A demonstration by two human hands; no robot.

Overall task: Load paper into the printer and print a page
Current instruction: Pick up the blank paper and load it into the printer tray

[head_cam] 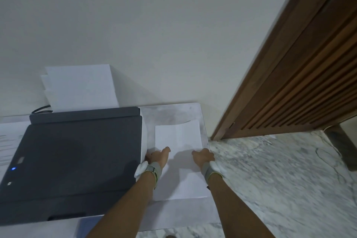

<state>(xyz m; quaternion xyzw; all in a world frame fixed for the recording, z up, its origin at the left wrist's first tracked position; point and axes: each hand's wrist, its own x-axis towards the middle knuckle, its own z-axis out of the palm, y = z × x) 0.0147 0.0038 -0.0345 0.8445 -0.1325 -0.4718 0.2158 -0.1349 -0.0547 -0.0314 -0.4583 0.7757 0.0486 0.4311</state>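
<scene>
A dark grey printer with a white body sits on a low white table; a blue light glows on its front left. White sheets stand upright in its rear feed tray. To the printer's right a stack of white paper lies flat on the table. My left hand rests on the stack's left side, beside the printer. My right hand rests on its right edge. Both hands lie on the paper; whether the fingers curl under the edges is unclear.
A printed sheet lies left of the printer. A black cable runs behind it. The table's right edge drops to a marble floor. A wooden slatted door stands at the right. A plain wall is behind.
</scene>
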